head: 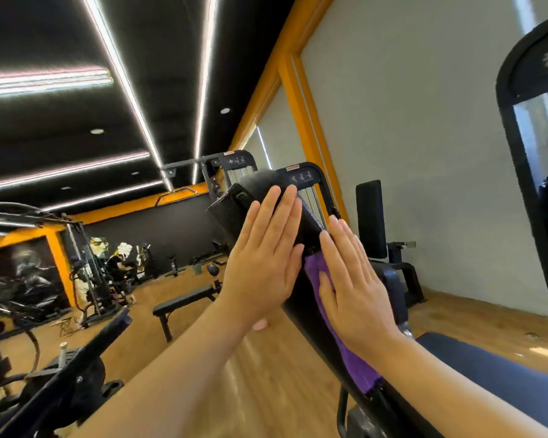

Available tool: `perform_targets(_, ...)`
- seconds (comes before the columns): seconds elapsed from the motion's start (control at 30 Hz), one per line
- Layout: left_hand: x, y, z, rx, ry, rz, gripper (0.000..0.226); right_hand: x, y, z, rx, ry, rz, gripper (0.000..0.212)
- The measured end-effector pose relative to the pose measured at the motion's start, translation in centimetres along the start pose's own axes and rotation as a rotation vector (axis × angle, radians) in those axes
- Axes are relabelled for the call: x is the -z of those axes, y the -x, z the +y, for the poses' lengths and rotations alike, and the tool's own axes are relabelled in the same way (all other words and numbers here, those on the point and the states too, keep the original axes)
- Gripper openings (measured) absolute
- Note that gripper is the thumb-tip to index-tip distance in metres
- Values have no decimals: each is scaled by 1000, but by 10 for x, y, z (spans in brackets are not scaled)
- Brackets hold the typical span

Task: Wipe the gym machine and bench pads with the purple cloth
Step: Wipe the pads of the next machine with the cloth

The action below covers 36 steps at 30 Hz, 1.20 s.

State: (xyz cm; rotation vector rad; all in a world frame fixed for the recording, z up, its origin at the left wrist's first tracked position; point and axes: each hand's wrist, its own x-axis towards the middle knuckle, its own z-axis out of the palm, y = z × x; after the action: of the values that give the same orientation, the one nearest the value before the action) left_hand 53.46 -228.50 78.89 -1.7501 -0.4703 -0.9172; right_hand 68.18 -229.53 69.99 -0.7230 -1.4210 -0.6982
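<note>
While pressing flat with straight fingers, right hand (pixel 355 286) on the purple cloth (pixel 332 314) against the machine's upright back pad (pixel 307 226), left hand (pixel 266 257) open beside it: soft, limp, light, best pinned under the palm; placard writing unreadable.
</note>
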Motion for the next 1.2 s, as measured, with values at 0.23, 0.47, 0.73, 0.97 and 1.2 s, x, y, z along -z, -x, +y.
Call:
perform_targets(0.23,-1,0,5,13,-70,24,55,-16,18,5,30,54,66,49)
perform_targets(0.47,4,3,1,12,-140,-60,61,-24,25,9,41,172,0,58)
perform_targets(0.73,11,0,7,71,-157,-175,67,-26,34,10,60,206,69,59)
perform_targets(0.97,21,0,-10,-25,-60,-251,61,-23,0,5,163,40,-2,59)
perform_targets(1.2,17,2,-9,-25,-40,-239,59,-28,31,30,243,38,14,69)
